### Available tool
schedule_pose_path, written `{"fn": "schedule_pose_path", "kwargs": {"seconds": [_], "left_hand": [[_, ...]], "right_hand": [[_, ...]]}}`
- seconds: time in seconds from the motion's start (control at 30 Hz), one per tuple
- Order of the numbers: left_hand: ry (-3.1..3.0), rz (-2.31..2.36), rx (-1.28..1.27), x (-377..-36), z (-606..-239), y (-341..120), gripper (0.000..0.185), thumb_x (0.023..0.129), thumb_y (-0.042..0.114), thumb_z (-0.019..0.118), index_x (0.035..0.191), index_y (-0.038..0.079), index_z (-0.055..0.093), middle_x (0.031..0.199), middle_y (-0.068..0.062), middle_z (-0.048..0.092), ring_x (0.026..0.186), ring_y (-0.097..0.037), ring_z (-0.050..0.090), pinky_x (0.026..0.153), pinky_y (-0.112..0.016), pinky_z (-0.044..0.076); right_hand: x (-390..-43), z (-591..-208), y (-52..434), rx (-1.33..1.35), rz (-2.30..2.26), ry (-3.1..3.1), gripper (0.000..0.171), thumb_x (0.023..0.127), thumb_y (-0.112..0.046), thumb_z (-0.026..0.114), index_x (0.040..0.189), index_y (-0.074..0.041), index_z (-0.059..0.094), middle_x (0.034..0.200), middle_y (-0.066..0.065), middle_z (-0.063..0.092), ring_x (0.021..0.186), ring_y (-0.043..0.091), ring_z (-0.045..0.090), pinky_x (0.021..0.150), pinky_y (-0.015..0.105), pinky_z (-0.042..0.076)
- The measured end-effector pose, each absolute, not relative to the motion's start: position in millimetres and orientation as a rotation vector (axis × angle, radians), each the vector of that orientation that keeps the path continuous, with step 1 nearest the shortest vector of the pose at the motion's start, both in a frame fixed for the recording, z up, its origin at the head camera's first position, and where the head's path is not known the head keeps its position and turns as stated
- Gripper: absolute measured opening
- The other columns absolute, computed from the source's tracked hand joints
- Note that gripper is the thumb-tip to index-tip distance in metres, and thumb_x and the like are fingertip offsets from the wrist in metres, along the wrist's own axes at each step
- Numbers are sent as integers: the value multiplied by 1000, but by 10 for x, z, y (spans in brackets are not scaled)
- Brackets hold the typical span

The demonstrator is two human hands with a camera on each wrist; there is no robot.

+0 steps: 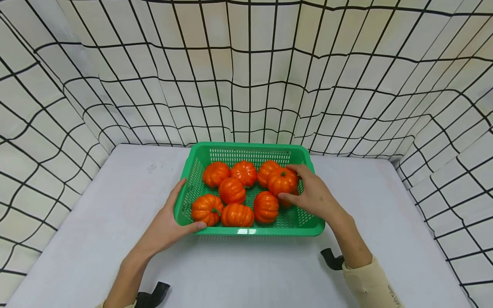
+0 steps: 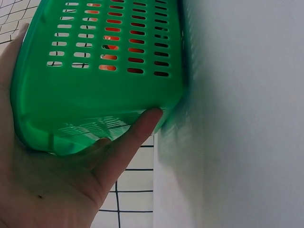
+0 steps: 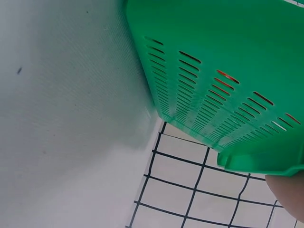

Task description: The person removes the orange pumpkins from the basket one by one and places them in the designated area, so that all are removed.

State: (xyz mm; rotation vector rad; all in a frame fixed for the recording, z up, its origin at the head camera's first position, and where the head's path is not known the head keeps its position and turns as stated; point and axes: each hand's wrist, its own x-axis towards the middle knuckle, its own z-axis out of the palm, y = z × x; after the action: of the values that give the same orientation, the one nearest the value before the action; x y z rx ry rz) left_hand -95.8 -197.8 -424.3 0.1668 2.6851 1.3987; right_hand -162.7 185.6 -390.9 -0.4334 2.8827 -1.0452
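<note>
A green plastic basket (image 1: pixel 262 231) with slotted walls stands on the white table, holding several small orange pumpkins (image 1: pixel 237 215) with ribbed skins. My left hand (image 1: pixel 167 229) grips the basket's front left corner, thumb over the front rim and fingers along the outer left wall. In the left wrist view a finger (image 2: pixel 137 130) lies against the basket's outside. Over the basket's right side, my right hand (image 1: pixel 313 194) pinches a pumpkin (image 1: pixel 283 181) with a green stem between thumb and fingers. That pumpkin partly covers others beneath and behind it. Only an edge of the right hand shows in the right wrist view.
Black netting (image 1: pixel 250 85) over white sheeting surrounds the table (image 1: pixel 254 273) at the back and sides. The basket is near the table's back edge. Dark wrist-worn pieces (image 1: pixel 154 295) sit by both forearms, and a beige sleeve (image 1: pixel 369 282) covers the right one.
</note>
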Motion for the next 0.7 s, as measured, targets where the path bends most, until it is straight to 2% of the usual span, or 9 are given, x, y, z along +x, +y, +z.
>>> {"fn": "schedule_pose_path", "kwargs": {"seconds": [0.47,0.7], "left_hand": [[2654,1444,176,-955,-4243,-1979,120,83,38,87,167,40,1,173,-16,21,146,-45,40,110,-72,41],[2641,1463,173,-949,-4256,-1993,120,84,37,87,167,41,0,173,-17,21,146,-45,41,110,-71,42]], "right_hand": [[-1618,-3884,1971,-521,-1308,2908,81,86,-31,87,154,-15,45,149,7,54,131,29,58,105,52,55],[-1587,-3866,2073,-514,-1373,2959,78,87,-28,86,153,-15,46,150,7,53,128,31,58,102,54,55]]}}
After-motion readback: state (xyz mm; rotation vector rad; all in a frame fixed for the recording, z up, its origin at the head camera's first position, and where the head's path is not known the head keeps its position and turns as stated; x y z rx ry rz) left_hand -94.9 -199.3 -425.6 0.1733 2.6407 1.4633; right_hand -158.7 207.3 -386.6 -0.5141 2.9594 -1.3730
